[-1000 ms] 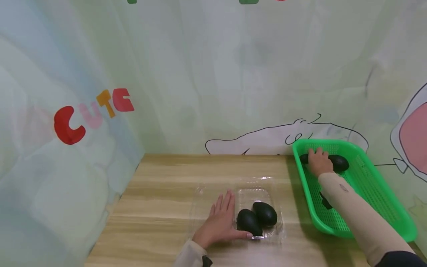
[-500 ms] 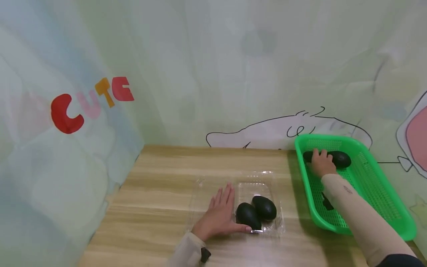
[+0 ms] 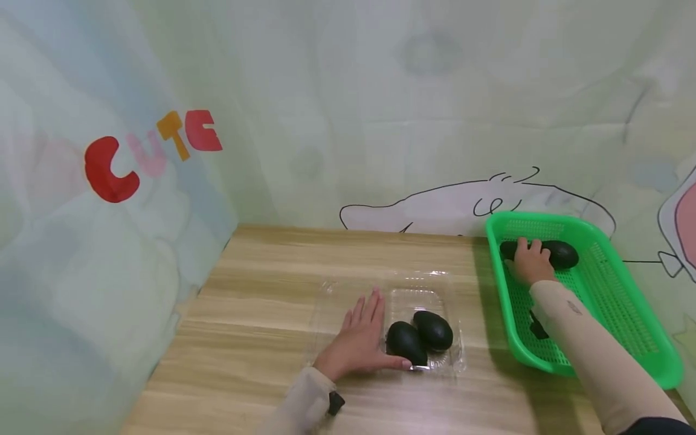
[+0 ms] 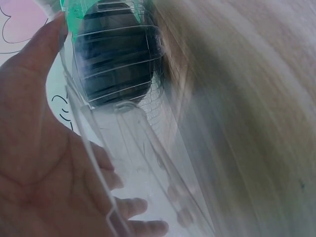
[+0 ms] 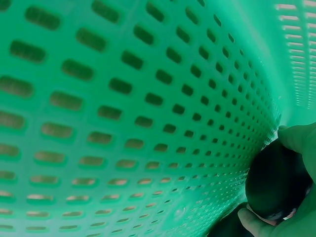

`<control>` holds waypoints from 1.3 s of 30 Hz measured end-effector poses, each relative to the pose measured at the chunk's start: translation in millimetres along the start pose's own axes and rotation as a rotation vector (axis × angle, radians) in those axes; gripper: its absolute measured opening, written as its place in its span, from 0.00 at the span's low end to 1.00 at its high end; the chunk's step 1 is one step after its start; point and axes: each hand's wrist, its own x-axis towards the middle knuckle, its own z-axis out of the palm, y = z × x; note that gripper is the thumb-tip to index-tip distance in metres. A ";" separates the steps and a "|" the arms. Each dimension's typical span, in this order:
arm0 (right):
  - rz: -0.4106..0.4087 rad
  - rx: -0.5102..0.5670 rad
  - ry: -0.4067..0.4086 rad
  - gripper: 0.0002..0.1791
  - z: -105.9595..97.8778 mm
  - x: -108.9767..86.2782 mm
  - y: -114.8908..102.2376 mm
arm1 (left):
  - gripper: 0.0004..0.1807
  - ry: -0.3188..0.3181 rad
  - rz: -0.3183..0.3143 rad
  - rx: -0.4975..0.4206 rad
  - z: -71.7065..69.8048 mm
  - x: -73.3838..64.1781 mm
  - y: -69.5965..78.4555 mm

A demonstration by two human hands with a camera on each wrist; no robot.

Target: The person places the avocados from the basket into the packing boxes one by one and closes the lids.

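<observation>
In the head view a clear plastic clamshell box (image 3: 415, 297) lies unfolded on the table, with two dark avocados (image 3: 406, 342) side by side in its tray half. My left hand (image 3: 359, 344) lies with straight fingers over the lid side, its thumb along the front rim by the nearer avocado. From the left wrist an avocado (image 4: 116, 57) shows through the ribbed plastic wall. Deep in the green basket (image 3: 606, 302), my right hand (image 3: 533, 263) grips a dark avocado (image 5: 276, 180) between thumb and fingers. Another avocado (image 3: 562, 255) sits against that hand's right side.
The wooden table (image 3: 261, 290) ends at a printed cloth backdrop (image 3: 326, 121) behind and to the left. The basket's raised, perforated walls surround the right hand, and its left rim stands a short way right of the clamshell.
The head view has tilted, so the table and basket sit higher in it. The left hand keeps its place on the box, and the right hand stays at the avocados, its fingers shifting slightly.
</observation>
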 end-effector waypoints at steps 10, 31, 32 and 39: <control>0.000 0.015 -0.005 0.34 -3.8 -3.0 -0.1 | 0.77 -0.001 0.000 0.010 -3.4 -0.4 2.4; 0.041 0.052 -0.027 0.41 -19.0 -16.1 0.9 | 0.77 0.009 0.008 -0.013 2.5 -2.4 2.9; 0.043 0.057 -0.040 0.42 -22.2 -18.6 -1.1 | 0.77 0.008 0.008 -0.015 3.1 -3.1 2.6; 0.072 0.080 -0.085 0.48 -46.2 -34.6 -18.7 | 0.77 0.022 0.007 -0.031 1.9 -2.2 1.6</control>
